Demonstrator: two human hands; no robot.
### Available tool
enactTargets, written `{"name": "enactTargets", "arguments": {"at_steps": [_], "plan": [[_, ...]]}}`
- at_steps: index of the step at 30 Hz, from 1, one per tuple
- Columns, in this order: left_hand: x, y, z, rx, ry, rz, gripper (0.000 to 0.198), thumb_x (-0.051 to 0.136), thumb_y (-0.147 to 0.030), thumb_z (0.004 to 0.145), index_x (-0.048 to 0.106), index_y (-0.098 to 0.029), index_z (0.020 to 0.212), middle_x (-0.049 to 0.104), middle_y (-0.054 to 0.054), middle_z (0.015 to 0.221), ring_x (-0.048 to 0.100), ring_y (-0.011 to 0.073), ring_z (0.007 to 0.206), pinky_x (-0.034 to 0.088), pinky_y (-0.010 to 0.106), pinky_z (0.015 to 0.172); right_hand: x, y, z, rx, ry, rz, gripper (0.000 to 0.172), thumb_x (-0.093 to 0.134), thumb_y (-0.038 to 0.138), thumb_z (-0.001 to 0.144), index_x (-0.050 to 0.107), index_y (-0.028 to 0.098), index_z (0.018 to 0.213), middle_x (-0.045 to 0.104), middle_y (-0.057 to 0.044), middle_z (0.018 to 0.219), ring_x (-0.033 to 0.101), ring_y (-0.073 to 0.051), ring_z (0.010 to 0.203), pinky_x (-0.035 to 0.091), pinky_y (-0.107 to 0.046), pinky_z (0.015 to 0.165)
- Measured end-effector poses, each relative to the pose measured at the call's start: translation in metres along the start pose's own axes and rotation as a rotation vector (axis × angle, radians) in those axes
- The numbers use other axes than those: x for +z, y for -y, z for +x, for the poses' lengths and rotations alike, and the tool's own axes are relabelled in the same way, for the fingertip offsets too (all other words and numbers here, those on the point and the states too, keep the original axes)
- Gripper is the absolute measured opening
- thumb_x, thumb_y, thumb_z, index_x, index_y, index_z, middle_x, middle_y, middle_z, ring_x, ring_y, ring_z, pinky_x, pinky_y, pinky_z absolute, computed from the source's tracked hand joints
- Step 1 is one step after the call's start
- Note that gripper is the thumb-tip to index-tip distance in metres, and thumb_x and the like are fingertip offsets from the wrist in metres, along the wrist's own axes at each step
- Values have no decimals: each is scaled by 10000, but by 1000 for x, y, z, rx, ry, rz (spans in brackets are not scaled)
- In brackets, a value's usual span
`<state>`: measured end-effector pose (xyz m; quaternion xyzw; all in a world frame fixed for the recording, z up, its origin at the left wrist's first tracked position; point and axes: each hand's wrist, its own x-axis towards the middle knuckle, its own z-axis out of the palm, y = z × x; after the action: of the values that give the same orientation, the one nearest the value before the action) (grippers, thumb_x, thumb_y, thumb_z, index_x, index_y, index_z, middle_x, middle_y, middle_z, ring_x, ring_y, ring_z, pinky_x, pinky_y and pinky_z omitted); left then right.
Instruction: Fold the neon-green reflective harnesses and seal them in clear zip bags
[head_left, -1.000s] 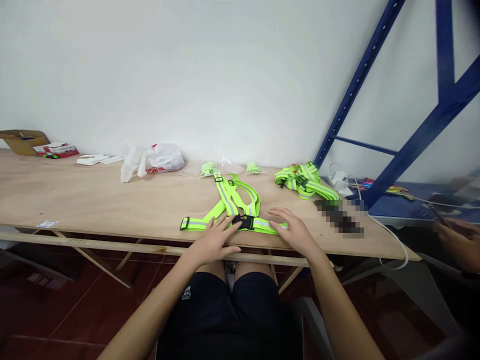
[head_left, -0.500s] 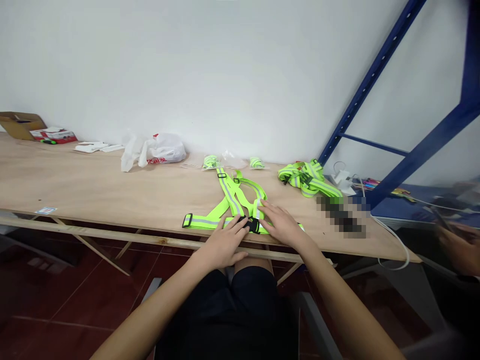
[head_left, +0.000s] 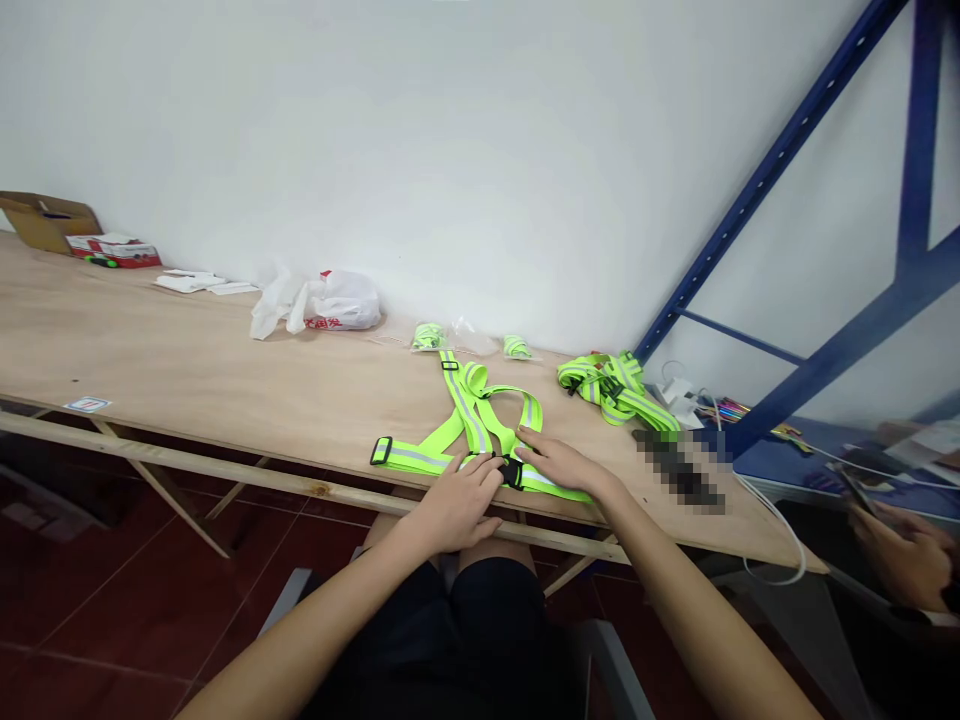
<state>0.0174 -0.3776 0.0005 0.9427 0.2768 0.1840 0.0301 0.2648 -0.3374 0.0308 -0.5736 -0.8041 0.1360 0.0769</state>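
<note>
Where the harness lies: reflective strap harness (head_left: 472,420) spread flat on the plywood table (head_left: 187,370), close to its near edge, at 12 o'clock from the seated person. The waist belt runs from 9 to 3 o'clock and two shoulder straps run away toward 12.
Buckle: black clip buckle (head_left: 512,472) at mid-belt, between the two hands. It appears closed, though partly covered.
Left hand (head_left: 457,500): palm down, fingers extended and close together, with the fingertips on the belt at 9 o'clock of the buckle and the heel over the table edge. It grips nothing.
Right hand (head_left: 559,462): palm down, fingers slightly spread, laid along the belt at 3 o'clock of the buckle. It grips nothing.
Reason for hold: judged that flat pressure on either side of the buckle keeps the belt straight and untwisted on the board.
Adjuster: black slider (head_left: 381,450) at the 9 o'clock end of the belt, clear of both hands.
Heap: bundled harnesses (head_left: 611,385) at 2 o'clock, well apart from the flat one; judged set aside as stock.
Rolls: two small wrapped green rolls (head_left: 427,337) at 12 o'clock, near the wall.
Bag: white plastic bag (head_left: 330,300) at 11 o'clock, by the wall.
Far end: cardboard box (head_left: 45,220) at 10 o'clock.
Rack: blue steel rack (head_left: 750,200) at 2 o'clock, beyond the table end.
Co-worker: another person's hand (head_left: 900,560) at 3 o'clock, off the table. Cannot tell what it holds.
</note>
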Motion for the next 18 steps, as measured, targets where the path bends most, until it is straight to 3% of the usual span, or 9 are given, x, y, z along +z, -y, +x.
{"name": "enactTargets", "arguments": {"at_steps": [3, 7, 9, 13, 18], "plan": [[1, 0, 1, 1, -9, -6, 446, 636, -406, 890, 497, -152, 1229, 465, 154, 1515, 389, 313, 1428, 286, 504, 1173, -4, -10, 16, 3, -3, -44, 570, 398, 472, 997, 510, 150, 1454, 473, -129, 1518, 466, -280, 1394, 368, -414, 1151], [2, 1, 1, -5, -18, -6, 431, 623, -411, 895, 499, -168, 1228, 471, 149, 1510, 390, 311, 1429, 287, 507, 1169, -17, -17, 44, 30, -57, -140, 451, 463, 340, 975, 556, 202, 1393, 604, -107, 1407, 589, -268, 1261, 452, -372, 1048], [1, 0, 0, -4, -16, -8, 431, 618, -414, 899, 500, -167, 1232, 470, 147, 1512, 390, 314, 1429, 284, 516, 1170, -23, -18, 60, 72, -95, -210, 471, 497, 276, 946, 517, 191, 1409, 647, -131, 1343, 633, -284, 1183, 478, -371, 976], [-1, -1, 1, -15, -14, -9, 413, 611, -413, 906, 509, -174, 1227, 463, 148, 1519, 387, 315, 1430, 300, 519, 1160, -27, -11, 94, 135, -134, -340, 541, 557, 235, 895, 461, 164, 1423, 701, -189, 1208, 666, -338, 1086, 469, -404, 896], [-3, -1, 1, -15, -13, -30, 441, 598, -419, 914, 489, -169, 1261, 468, 142, 1514, 396, 314, 1422, 298, 509, 1161, -19, 2, 128, 135, -178, -359, 532, 533, 297, 926, 435, 191, 1438, 690, -192, 1221, 655, -337, 1077, 442, -410, 891]]}}
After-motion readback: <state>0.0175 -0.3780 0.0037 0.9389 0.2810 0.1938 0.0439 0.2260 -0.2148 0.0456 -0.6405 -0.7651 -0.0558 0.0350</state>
